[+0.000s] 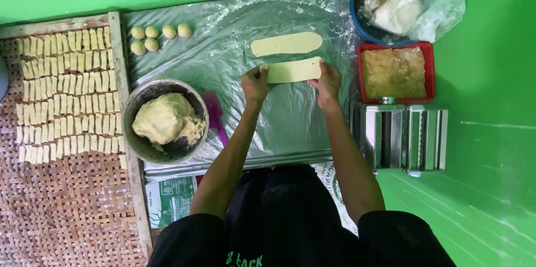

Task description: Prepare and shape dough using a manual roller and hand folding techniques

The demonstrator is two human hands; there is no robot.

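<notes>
Pale yellow dough strip [294,70] lies on a flour-dusted silvery plastic sheet [223,60] over a bright green floor [491,105]. Left of the sheet, a brown woven-pattern tray [67,205]; right of it, a red tub [395,47] below a blue bowl [357,10].

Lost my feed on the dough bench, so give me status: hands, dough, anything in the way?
Left hand and right hand pinch ends of flat pale dough strip. Second oval dough strip lies just beyond. Nothing between.
</notes>
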